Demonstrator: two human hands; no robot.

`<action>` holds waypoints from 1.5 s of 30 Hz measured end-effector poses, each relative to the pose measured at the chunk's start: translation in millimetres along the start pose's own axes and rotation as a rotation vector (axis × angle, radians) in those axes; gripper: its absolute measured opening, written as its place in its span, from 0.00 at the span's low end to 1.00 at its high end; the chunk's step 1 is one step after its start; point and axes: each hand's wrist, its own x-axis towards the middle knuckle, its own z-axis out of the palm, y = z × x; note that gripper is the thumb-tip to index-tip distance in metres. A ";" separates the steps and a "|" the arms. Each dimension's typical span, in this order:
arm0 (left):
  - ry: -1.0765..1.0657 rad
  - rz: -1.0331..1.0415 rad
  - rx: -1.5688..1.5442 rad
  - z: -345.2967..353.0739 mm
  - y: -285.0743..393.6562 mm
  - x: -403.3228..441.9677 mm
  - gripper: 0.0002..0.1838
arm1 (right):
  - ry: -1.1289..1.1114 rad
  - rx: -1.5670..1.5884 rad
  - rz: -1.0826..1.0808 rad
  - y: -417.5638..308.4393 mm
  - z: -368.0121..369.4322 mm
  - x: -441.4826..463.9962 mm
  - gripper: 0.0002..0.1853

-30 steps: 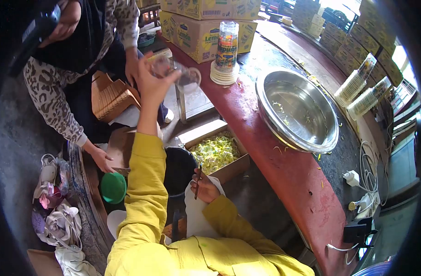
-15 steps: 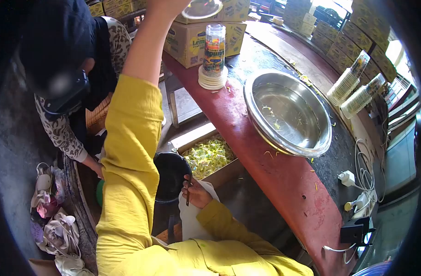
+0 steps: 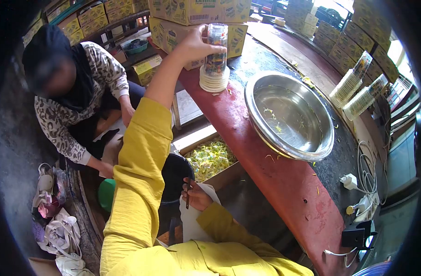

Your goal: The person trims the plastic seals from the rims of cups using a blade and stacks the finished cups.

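Note:
My left hand (image 3: 194, 46) is wrapped round an upside-down stack of clear printed plastic cups (image 3: 216, 60). The thumb lies across the front, and some fingers are hidden behind. Pale rims are layered at the stack's base on the red table edge. Lower down, my right hand (image 3: 199, 197) is closed on a slim dark tool (image 3: 187, 195), its kind unclear, beside a white cloth or sheet (image 3: 188, 223). A black bucket (image 3: 173, 172) stands just left of that hand. Beyond it is a box of yellow-green shreds (image 3: 211, 158).
A wide steel basin (image 3: 332, 133) with a few shreds inside rests on the red and black table (image 3: 284, 188). Two cup stacks (image 3: 346, 87) lean farther right, near a white cable and plug (image 3: 349, 181). Yellow cartons (image 3: 199, 11) stand behind. A co-worker (image 3: 82, 101) sits left, by a green object.
My left hand came down from above, where it held a clear round plastic piece, onto the cup stack. My right hand stayed nearly still. The co-worker's head and body shifted, showing both hands.

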 end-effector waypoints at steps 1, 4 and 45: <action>-0.030 -0.008 0.015 -2.9 2.6 -1.3 0.34 | -0.004 -0.002 -0.001 -0.4 0.0 1.3 0.27; -0.029 0.036 0.080 -6.0 6.7 -6.8 0.40 | 0.005 -0.012 0.002 -0.3 0.8 1.8 0.27; -0.014 0.655 -0.806 -105.5 184.6 -419.9 0.09 | 0.033 -0.165 -0.060 13.3 3.8 -8.5 0.26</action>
